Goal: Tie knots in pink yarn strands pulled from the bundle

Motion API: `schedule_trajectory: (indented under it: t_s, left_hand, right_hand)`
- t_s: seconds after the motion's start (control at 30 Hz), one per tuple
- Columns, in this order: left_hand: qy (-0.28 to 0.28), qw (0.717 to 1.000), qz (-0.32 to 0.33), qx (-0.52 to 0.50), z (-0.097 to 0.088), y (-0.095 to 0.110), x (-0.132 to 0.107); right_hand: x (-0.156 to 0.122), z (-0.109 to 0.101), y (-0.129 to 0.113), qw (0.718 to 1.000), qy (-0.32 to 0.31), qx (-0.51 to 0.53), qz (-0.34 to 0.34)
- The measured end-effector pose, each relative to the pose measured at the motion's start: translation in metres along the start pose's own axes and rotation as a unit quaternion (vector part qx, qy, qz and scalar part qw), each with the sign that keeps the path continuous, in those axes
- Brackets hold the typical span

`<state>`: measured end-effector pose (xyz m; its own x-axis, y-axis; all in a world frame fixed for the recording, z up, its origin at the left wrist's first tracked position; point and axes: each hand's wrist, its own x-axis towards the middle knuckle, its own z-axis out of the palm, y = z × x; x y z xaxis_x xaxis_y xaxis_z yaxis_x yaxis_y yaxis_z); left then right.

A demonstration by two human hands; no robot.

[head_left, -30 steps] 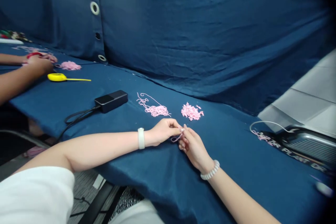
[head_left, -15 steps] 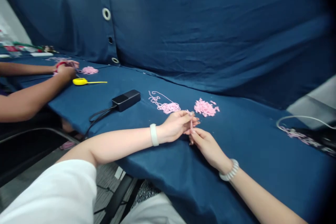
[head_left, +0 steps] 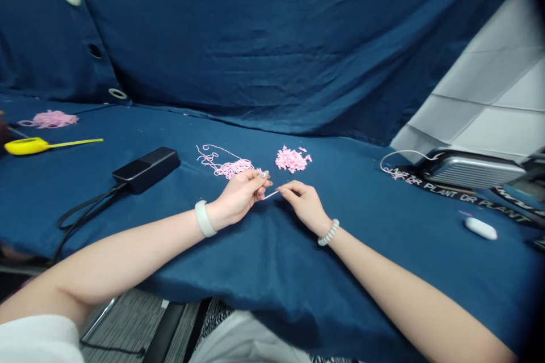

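Note:
A short stretch of pink yarn [head_left: 271, 194] runs between my two hands above the blue cloth. My left hand [head_left: 240, 195] is closed, pinching the yarn between thumb and fingers. From the right, the fingertips of my right hand [head_left: 304, 204] pinch the yarn's other end. Just behind my left hand lies a loose tangle of pink yarn [head_left: 232, 168], with thin strands trailing to the left. A pile of small pink pieces [head_left: 292, 159] lies beyond the gap between my hands. Whatever else sits inside my left fingers is hidden.
On the left are a black power brick [head_left: 147, 169] with a cable, a yellow long-tailed tool [head_left: 29, 146] and another pink yarn heap [head_left: 53, 119]. At right lie a white case [head_left: 481, 228], a lettered strap [head_left: 460, 195] and a silver-grey device [head_left: 477, 172]. A blue curtain [head_left: 255, 39] hangs behind.
The view has swung right, bringing the white case and device into sight and taking the neighbour's arms mostly out. My hands have drawn slightly apart, with yarn stretched between them.

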<state>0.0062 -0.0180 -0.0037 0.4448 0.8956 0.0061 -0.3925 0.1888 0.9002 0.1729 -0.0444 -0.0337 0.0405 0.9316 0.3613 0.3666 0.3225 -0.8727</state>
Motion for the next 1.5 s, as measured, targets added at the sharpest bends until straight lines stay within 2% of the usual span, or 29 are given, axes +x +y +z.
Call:
schedule_trajectory:
  t_s: [0.1, 0.17, 0.27, 0.43, 0.6, 0.77, 1.07, 1.23, 1.5]
  left_hand:
    - [-0.019, 0.999, 0.002, 0.045, -0.002, -0.003, 0.002]
    - [-0.028, 0.998, -0.001, 0.058, -0.002, -0.004, 0.003]
    - [-0.030, 0.997, -0.010, 0.068, -0.002, -0.005, 0.002]
    - [-0.010, 0.995, -0.019, 0.095, -0.001, -0.005, 0.001]
    - [-0.039, 0.992, -0.054, 0.103, -0.001, -0.007, 0.000]
    - [-0.070, 0.986, -0.093, 0.117, -0.001, -0.010, -0.002]
    - [-0.077, 0.982, -0.096, 0.145, 0.001, -0.006, -0.005]
    - [-0.066, 0.970, -0.077, 0.219, 0.004, -0.003, -0.008]
    - [-0.093, 0.958, -0.086, 0.257, 0.005, 0.000, -0.010]
  right_hand:
    - [0.001, 0.000, 0.001, 0.997, -0.006, 0.037, 0.068]
    - [0.000, 0.002, 0.000, 0.996, 0.000, 0.036, 0.079]
    - [-0.001, 0.003, 0.001, 0.998, 0.008, 0.022, 0.055]
    - [0.002, -0.003, 0.002, 0.999, -0.040, -0.003, -0.008]
    - [0.000, -0.006, -0.006, 0.997, 0.024, -0.058, -0.037]
    - [-0.010, 0.001, -0.016, 0.997, 0.027, -0.028, -0.060]
    - [-0.011, 0.003, -0.021, 0.997, 0.049, 0.026, -0.055]
    - [-0.013, 0.005, -0.022, 0.997, 0.050, 0.031, -0.051]
    - [-0.013, 0.007, -0.022, 0.998, 0.036, 0.035, -0.047]
